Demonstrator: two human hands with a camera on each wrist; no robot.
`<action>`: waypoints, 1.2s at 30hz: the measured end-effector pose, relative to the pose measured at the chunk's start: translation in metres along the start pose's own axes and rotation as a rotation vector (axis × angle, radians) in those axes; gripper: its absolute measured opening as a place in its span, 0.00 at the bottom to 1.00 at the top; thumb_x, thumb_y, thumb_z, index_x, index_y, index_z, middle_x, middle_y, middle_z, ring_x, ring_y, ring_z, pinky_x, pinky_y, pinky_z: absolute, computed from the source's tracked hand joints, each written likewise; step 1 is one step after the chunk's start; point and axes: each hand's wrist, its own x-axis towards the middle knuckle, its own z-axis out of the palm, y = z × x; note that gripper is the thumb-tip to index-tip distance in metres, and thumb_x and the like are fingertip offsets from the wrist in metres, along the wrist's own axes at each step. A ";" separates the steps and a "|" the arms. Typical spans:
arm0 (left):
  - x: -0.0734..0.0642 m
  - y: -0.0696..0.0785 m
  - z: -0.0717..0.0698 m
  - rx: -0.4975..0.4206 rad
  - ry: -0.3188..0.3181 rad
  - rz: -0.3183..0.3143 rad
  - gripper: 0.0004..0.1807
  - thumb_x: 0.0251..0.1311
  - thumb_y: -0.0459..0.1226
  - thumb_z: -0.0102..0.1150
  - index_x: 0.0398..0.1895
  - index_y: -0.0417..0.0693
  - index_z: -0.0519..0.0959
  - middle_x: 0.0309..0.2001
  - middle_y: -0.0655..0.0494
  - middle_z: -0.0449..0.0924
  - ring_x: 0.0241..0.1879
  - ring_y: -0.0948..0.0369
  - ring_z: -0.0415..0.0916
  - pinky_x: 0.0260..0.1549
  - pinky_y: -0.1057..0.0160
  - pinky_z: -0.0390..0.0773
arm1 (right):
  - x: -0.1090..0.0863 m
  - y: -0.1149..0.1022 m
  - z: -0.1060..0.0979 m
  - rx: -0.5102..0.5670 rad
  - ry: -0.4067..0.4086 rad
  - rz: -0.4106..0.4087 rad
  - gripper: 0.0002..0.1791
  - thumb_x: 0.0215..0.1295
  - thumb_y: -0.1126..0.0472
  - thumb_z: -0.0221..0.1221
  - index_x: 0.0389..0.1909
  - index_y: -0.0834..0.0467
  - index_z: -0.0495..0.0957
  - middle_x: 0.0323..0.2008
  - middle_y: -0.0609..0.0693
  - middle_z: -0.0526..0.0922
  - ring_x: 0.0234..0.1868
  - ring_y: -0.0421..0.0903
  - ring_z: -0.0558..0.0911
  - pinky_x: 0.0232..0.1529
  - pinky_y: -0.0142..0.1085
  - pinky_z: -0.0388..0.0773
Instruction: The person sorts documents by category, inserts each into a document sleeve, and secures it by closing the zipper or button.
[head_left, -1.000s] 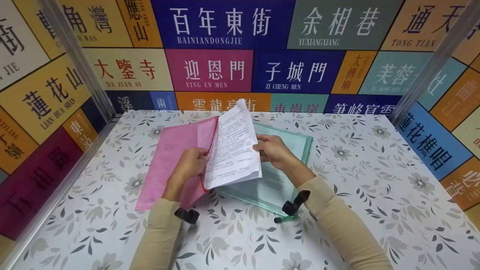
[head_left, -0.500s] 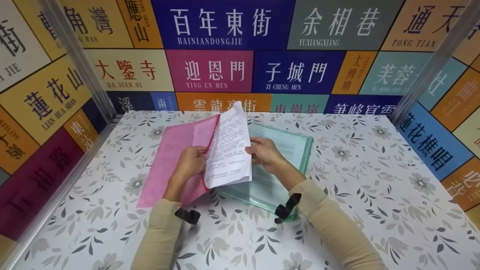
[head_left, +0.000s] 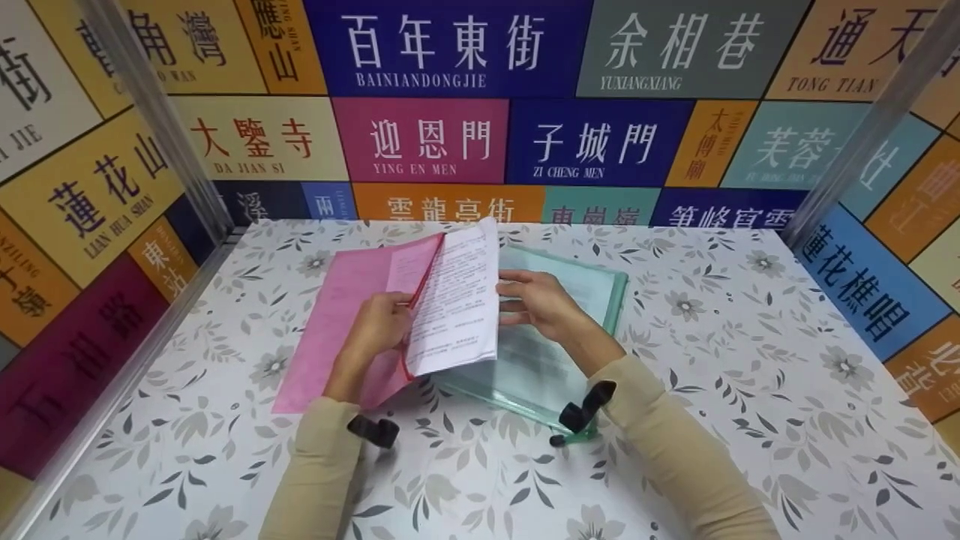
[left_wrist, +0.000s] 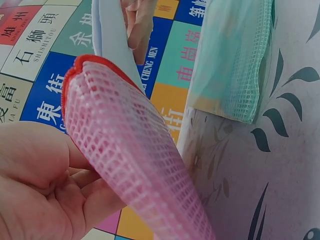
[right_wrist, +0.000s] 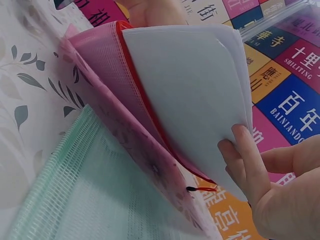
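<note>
My left hand (head_left: 384,322) grips the red-zippered opening edge of a pink mesh zip folder (head_left: 330,315), lifted and tilted at the table's middle. A stack of printed paper sheets (head_left: 457,300) stands partly inside its opening. At the sheets' outer right edge, my right hand (head_left: 544,304) holds them. In the right wrist view its fingertips (right_wrist: 240,137) lie on the stack's blank back, with the thumb side behind the edge. Below the sheets, a green mesh zip folder (head_left: 562,360) with papers inside lies flat, partly covered.
The table (head_left: 712,360) has a floral cover. Printed walls with Chinese signs (head_left: 427,139) stand behind and at both sides, with clear posts (head_left: 847,142) at the corners. A red zipper pull (right_wrist: 202,189) hangs from the pink folder.
The sheets have shifted left and down, deeper into the pink folder. My right hand moved left with them, and its fingers have since spread along the edge. The left hand hardly moved.
</note>
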 end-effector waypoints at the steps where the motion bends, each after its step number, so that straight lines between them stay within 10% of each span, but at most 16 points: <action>1: 0.000 0.000 0.000 0.003 0.003 -0.001 0.24 0.66 0.28 0.46 0.65 0.37 0.75 0.49 0.39 0.83 0.34 0.57 0.80 0.23 0.70 0.74 | 0.000 0.001 0.000 -0.003 -0.002 0.000 0.27 0.73 0.62 0.56 0.71 0.55 0.68 0.62 0.55 0.80 0.55 0.51 0.85 0.42 0.37 0.86; 36: -0.011 0.016 -0.003 0.005 0.037 0.103 0.22 0.66 0.29 0.47 0.62 0.38 0.78 0.41 0.42 0.83 0.25 0.62 0.74 0.20 0.70 0.69 | 0.012 0.011 0.053 0.144 -0.076 -0.045 0.27 0.69 0.71 0.55 0.70 0.62 0.68 0.61 0.62 0.77 0.59 0.55 0.81 0.50 0.43 0.85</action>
